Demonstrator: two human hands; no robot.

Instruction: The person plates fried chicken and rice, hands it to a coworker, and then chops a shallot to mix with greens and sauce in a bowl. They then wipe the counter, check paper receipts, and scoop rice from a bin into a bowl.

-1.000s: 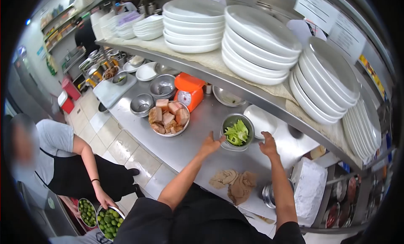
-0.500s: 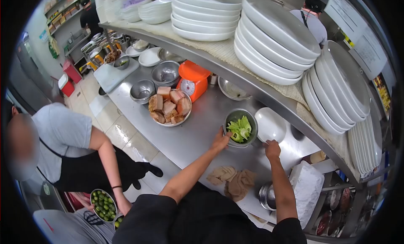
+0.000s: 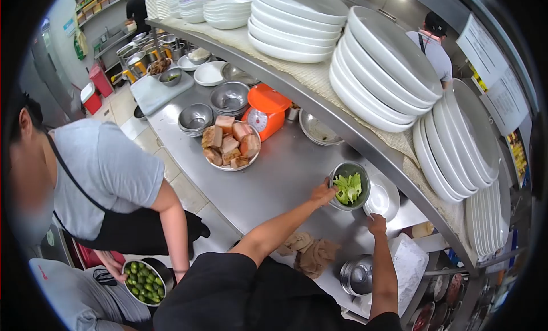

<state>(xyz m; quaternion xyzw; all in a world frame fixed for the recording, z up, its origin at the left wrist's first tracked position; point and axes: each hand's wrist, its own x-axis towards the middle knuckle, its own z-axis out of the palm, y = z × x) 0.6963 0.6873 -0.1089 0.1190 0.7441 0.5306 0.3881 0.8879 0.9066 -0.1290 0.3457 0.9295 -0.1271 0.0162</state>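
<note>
My left hand [image 3: 324, 193] grips the rim of a metal bowl [image 3: 346, 169] on its left side. Pale green lettuce leaves [image 3: 348, 189] lie inside, and the bowl leans a little. Just right of it is a white dish [image 3: 383, 198], whose near edge is pinched in my right hand [image 3: 377, 224]. The metal bowl overlaps the left side of the dish in this view. A crumpled brown cloth [image 3: 315, 255] lies on the counter nearer to me, below my left forearm.
Chunks of meat fill a bowl [image 3: 254, 159] beside an orange scale [image 3: 268, 111]. Stacked white plates [image 3: 394, 62] line the shelf above the counter. At left, a co-worker [image 3: 114, 171] holds a pot of green fruit [image 3: 142, 282]. Metal bowls [image 3: 358, 274] stand by my right forearm.
Both hands have moved right and toward me with the metal bowl and the white dish. The co-worker at left has leaned closer, and the pot of green fruit shows more fully.
</note>
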